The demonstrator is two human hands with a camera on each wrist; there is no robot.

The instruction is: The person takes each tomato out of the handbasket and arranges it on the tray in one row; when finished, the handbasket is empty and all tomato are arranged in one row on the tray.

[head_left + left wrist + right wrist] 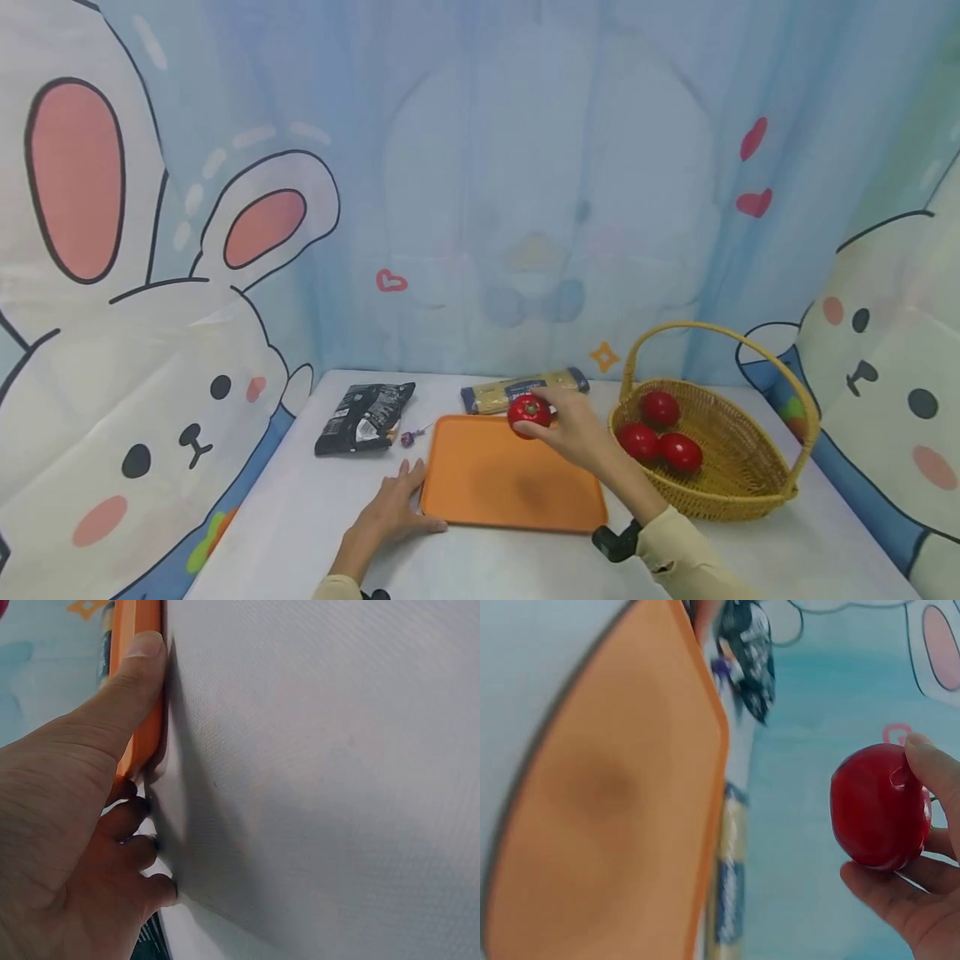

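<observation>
An orange tray (517,483) lies on the white table. The left hand (393,504) is at its near left corner; in the left wrist view the thumb of that hand (82,787) rests along the tray's orange edge (150,727), with the other fingers bent beside the corner. Above the tray's far part, the right hand (573,429) holds a round red fruit or vegetable (528,415) between thumb and fingers. The right wrist view shows the red item (877,806) off the tray (615,780), gripped from one side by the right hand (930,877).
Right of the tray stands a yellow wicker basket (738,450) with a tall handle and several red items (681,452). A pasta packet (495,396) lies behind the tray. To the left are a black snack bag (365,417) and a small purple lollipop (407,438).
</observation>
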